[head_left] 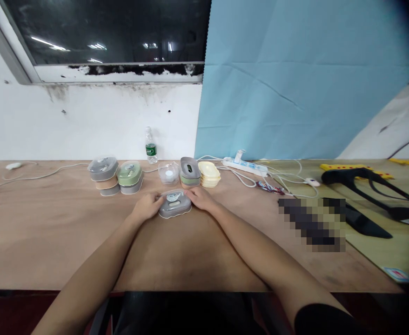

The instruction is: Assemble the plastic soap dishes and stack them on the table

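Observation:
A grey lidded plastic box [175, 204] in clear wrapping, with a round label on top, sits on the wooden table. My left hand [149, 205] holds its left side, fingers curled against the edge. On the box's far right corner rests my right hand [200, 198], its fingers closed on the rim. Just behind stand a stack of grey and green box parts [190, 171], a stack of pale yellow trays [209, 174] and some clear plastic pieces [168, 173]. The undersides of my fingers are hidden.
Wrapped boxes are stacked in grey and orange [103, 174] and in green and grey [130, 176] at back left. A water bottle [150, 146] stands by the wall. To the right lie a power strip [245, 166], cables, a wrapper [270, 187] and black straps [365, 186].

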{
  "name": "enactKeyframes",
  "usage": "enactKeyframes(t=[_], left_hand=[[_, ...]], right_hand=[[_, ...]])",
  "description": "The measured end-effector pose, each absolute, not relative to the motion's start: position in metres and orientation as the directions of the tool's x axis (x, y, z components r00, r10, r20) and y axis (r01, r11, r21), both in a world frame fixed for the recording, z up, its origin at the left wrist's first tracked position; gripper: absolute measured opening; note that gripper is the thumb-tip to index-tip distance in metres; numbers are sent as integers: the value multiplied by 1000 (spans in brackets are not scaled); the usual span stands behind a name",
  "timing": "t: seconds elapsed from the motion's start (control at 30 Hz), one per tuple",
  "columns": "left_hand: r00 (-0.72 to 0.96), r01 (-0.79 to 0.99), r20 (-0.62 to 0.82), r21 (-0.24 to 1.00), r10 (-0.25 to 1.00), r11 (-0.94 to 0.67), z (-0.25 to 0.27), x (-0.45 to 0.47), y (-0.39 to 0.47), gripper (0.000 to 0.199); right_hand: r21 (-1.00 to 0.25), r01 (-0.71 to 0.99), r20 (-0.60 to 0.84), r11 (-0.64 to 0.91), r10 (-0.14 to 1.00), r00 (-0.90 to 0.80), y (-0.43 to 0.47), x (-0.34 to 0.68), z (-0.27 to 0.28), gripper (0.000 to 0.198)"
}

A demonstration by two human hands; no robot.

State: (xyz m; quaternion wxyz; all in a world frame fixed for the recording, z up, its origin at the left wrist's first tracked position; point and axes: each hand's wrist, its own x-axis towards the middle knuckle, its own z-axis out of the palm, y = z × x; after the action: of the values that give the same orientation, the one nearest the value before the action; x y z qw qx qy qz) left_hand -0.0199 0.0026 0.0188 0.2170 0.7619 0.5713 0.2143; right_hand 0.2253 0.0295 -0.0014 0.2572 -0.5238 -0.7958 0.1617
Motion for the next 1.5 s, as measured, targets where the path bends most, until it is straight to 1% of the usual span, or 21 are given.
enactKeyframes(t=[0.23, 0.37, 0.47, 0.57, 0.63, 0.73, 0.8, 0.83, 0.93, 1.0, 1.1, 1.2, 1.33, 1.43, 1.5], left_hand=[[229, 746, 158, 606, 960, -278, 12, -19, 7, 52], [231, 748, 129, 611, 964, -260, 11, -19, 8, 56], [230, 775, 118, 578, 966, -255, 12, -20, 8, 56], [204, 792, 201, 542, 958, -282, 14, -20, 6, 57], [247, 769, 243, 539, 938, -342, 15, -20, 5, 59], [412, 689, 262, 536, 872, -487, 16, -22, 6, 59], [505, 655, 249, 513, 826, -555, 15, -25, 8, 66], [529, 656, 232, 499, 817, -566, 13, -26, 9, 75], [552, 671, 186, 480, 813, -565, 9, -28, 10, 105], [552, 662, 192, 490, 811, -567, 7, -29, 10, 113], [526, 656, 219, 511, 822, -555, 7, -28, 10, 112], [506, 665, 228, 512, 832, -544, 13, -29, 9, 106], [504, 687, 263, 456, 823, -566, 24, -35, 8, 96], [497, 689, 372, 381, 784, -617, 31, -46, 8, 89], [447, 701, 474, 342, 759, -626, 33, -55, 10, 86]], right_hand=[[-525, 764, 225, 374, 927, -300, 30, 226, -2, 51], [-513, 771, 220, 378, 926, -307, 31, 227, -4, 51], [-517, 773, 216, 367, 930, -297, 31, 227, -5, 52], [-519, 780, 227, 348, 937, -267, 31, 225, -5, 54], [-519, 782, 242, 345, 937, -253, 30, 224, -5, 54], [-521, 781, 260, 344, 936, -238, 29, 223, -4, 52], [-527, 781, 259, 334, 939, -227, 29, 223, -3, 51], [-531, 781, 255, 328, 941, -222, 29, 223, -3, 51], [-538, 778, 256, 323, 943, -214, 29, 224, -3, 53], [-540, 773, 263, 332, 939, -220, 29, 224, -3, 54], [-547, 764, 277, 343, 935, -221, 30, 224, -5, 56], [-553, 763, 278, 335, 937, -210, 31, 225, -6, 59], [-584, 750, 269, 311, 946, -183, 33, 226, -7, 64], [-638, 719, 246, 277, 958, -150, 34, 227, -7, 67], [-648, 713, 241, 269, 960, -143, 34, 227, -8, 65]])
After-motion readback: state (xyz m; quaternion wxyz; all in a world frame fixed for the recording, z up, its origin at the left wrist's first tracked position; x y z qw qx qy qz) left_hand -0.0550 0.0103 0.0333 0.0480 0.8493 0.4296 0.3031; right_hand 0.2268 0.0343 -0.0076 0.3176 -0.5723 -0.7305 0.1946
